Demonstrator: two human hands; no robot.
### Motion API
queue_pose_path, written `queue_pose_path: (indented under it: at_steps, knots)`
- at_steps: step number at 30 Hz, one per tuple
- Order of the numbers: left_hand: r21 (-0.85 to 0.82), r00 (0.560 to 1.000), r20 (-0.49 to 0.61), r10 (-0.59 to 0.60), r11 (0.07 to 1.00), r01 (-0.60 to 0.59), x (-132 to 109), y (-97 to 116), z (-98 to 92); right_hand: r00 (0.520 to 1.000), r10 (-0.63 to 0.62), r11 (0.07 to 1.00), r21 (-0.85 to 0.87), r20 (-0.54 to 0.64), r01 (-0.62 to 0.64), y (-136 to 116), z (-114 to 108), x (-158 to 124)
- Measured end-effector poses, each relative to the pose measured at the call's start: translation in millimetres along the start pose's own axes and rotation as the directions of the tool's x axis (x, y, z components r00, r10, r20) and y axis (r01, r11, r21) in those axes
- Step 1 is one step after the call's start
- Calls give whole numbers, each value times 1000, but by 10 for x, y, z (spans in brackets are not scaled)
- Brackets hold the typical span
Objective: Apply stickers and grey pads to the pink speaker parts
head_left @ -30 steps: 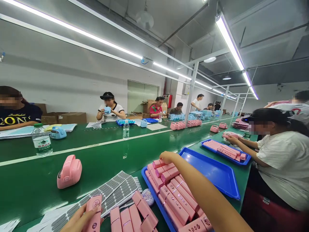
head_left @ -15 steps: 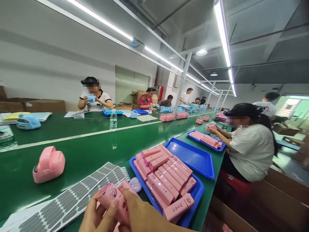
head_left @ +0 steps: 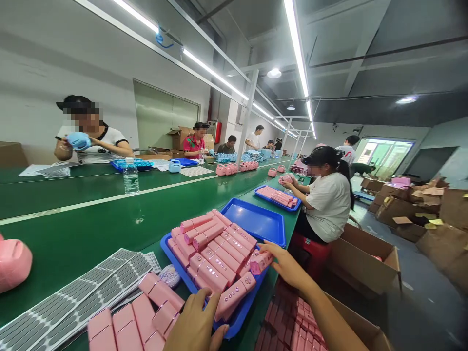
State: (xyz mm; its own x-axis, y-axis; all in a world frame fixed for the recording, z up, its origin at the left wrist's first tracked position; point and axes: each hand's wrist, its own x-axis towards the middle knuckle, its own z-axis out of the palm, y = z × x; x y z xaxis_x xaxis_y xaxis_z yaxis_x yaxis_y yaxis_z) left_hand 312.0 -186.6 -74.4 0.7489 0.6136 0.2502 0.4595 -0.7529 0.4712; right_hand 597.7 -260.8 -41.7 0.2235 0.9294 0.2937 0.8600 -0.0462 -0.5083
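My right hand [head_left: 287,263] reaches over the right side of a blue tray [head_left: 237,331], its fingers around the end of a pink oblong case [head_left: 260,263]. My left hand [head_left: 197,317] is at the tray's near left edge, fingers apart, beside another pink case [head_left: 235,295] with shiny round marks. It holds nothing that I can see. More pink cases [head_left: 208,270] lie piled in the tray. Left of my left hand, several pink cases [head_left: 126,326] lie together on the green table.
Sheets of grey oblong stickers [head_left: 84,302] and a roll [head_left: 170,276] lie left of the tray. Behind it sits a second blue tray [head_left: 254,219]. A pink handled housing [head_left: 12,263] is at far left. Below the table's right edge, a carton [head_left: 292,321] holds pink cases. A co-worker [head_left: 329,204] sits at right.
Both hands held a pink case before me; now they are apart, the right over the tray's right side and the left at its near edge. The view has turned right.
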Motion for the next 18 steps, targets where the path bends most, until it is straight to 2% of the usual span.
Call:
queue_pose_path:
  at_steps: [3,6,9,14,18]
  knots:
    - [231,999,-27,34,973,-27,174,125,225,995,-74,997,-19,69,75,40,111,114]
    - [325,997,-54,59,945,-39,240,154,392,988,-124,991,-38,87,128,60,196,153]
    - [337,993,-88,74,941,-41,228,70,485,992,-113,992,-56,49,116,107,232,142]
    - [318,974,-199,111,947,-43,160,-95,530,995,-94,994,-66,-25,92,153,247,140]
    - [317,953,-261,156,946,-68,142,-113,558,991,-127,991,-50,-34,125,179,252,138]
